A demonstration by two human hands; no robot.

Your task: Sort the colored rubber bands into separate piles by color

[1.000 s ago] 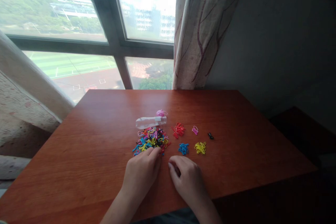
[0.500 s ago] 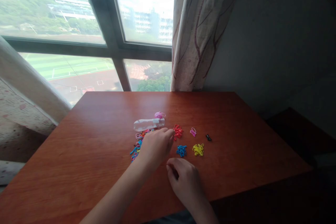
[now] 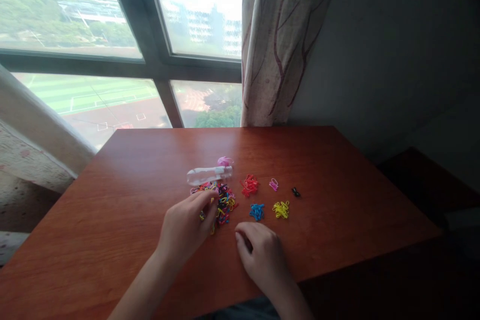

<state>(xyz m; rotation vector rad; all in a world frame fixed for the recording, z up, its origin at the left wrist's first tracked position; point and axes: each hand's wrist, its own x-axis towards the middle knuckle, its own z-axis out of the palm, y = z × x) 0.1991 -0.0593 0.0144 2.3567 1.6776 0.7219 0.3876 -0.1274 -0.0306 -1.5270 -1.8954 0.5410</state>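
A mixed pile of small coloured rubber bands [image 3: 226,205] lies left of centre on the table. My left hand [image 3: 187,222] reaches over its left side, thumb and fingers slightly apart, and hides part of the pile. No band shows between its fingertips. My right hand [image 3: 262,252] rests near the front edge with fingers curled and thumb close to the index finger; anything inside is hidden. Beyond it are a blue heap of bands [image 3: 257,212] and a yellow heap [image 3: 281,209]. Farther back sit a red heap [image 3: 250,185], a few pink bands [image 3: 273,184] and a black bit [image 3: 296,192].
A clear bottle [image 3: 204,176] without a cap lies on its side behind the mixed pile, with a pink object [image 3: 225,161] beside its neck. The wooden table [image 3: 123,195] reaches to a window [image 3: 157,67] and a curtain [image 3: 279,45].
My left hand has drawn back from beside the red heap to the mixed pile, moving left and uncovering its right part. The right hand stays in place. The view has shifted slightly.
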